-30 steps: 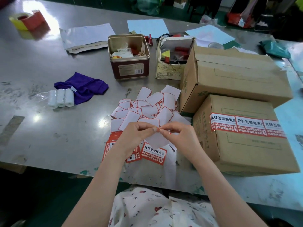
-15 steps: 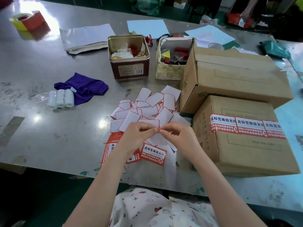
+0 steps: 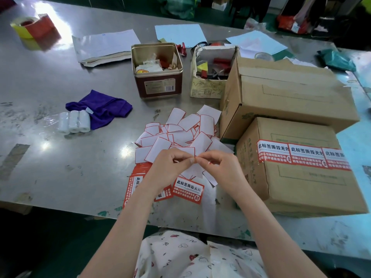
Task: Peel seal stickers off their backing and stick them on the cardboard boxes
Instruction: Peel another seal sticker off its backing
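grey metal table [image 3: 50,167], scuffed and stained, bright glare patches at far left corner and near centre. taped grey patch [image 3: 15,160] on left side. front edge worn, green flecks along it. dark floor [image 3: 50,237] below the near edge, in shadow. beyond the far edge: dim area, green bag [image 3: 176,7] on the floor, red and white bags [image 3: 291,23] at upper right, dark chair or stand legs [image 3: 249,11] between them. light from above and behind, cool and bluish on the right end of the tabletop. no walls or windows discernible.
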A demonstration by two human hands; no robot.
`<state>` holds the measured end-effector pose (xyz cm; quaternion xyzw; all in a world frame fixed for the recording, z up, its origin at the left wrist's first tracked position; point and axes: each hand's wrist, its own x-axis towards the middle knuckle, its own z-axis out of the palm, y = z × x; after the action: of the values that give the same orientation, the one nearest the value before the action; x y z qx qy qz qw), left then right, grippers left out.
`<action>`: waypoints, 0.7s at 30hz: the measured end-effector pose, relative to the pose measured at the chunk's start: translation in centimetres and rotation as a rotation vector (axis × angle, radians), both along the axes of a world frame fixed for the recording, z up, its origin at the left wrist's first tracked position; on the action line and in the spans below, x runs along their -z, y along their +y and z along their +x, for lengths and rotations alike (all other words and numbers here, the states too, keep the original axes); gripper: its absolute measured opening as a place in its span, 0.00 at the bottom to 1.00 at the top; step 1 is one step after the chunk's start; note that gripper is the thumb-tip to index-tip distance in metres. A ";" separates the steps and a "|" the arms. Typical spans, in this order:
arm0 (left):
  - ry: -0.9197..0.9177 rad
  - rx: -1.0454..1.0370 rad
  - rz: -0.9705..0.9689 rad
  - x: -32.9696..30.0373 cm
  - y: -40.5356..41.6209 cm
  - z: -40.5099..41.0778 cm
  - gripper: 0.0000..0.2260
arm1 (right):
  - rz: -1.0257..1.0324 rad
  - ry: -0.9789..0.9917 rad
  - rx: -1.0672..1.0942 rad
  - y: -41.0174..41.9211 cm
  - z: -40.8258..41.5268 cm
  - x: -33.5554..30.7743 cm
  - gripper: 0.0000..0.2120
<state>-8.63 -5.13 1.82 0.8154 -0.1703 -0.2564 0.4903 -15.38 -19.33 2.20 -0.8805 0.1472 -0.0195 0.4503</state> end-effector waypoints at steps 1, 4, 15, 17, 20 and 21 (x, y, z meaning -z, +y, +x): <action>-0.006 0.000 -0.003 0.0 0.0 0.0 0.05 | -0.005 -0.001 -0.001 0.0 0.0 0.0 0.08; -0.020 -0.002 -0.007 0.0 0.0 0.0 0.05 | -0.009 -0.005 0.002 0.2 0.1 0.0 0.08; -0.010 -0.012 -0.012 -0.1 0.1 -0.1 0.03 | -0.002 -0.006 0.001 0.3 -0.1 -0.1 0.08; -0.019 -0.011 0.001 -0.1 0.1 -0.1 0.03 | 0.005 0.000 0.006 0.2 0.0 -0.1 0.08; -0.027 -0.012 -0.002 -0.2 0.0 -0.1 0.04 | 0.030 0.008 0.019 0.2 0.0 0.0 0.09; -0.028 -0.012 -0.005 -0.3 -0.1 -0.1 0.04 | 0.037 0.006 0.022 0.2 0.0 0.1 0.09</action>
<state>-8.71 -5.19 2.12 0.8186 -0.1730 -0.2418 0.4915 -15.37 -19.13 2.14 -0.8705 0.1588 -0.0191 0.4656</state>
